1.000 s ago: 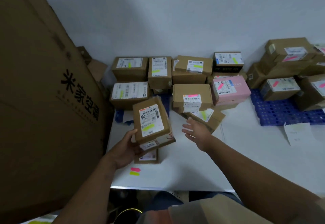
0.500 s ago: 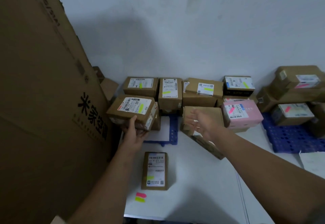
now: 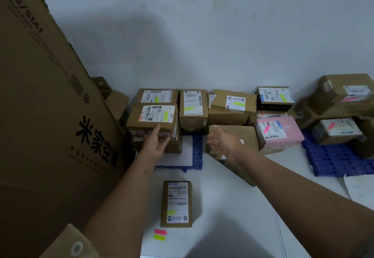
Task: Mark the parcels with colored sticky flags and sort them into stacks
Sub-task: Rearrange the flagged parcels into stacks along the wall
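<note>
White table [image 3: 232, 207], parcel [image 3: 176, 204] lengthwise away

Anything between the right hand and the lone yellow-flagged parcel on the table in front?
Nothing visible. The right hand hangs open over the brown box stack, and the yellow-flagged parcel lies alone on bare white table nearer the person. The sticky flags sit beyond it, out of the path.
</note>
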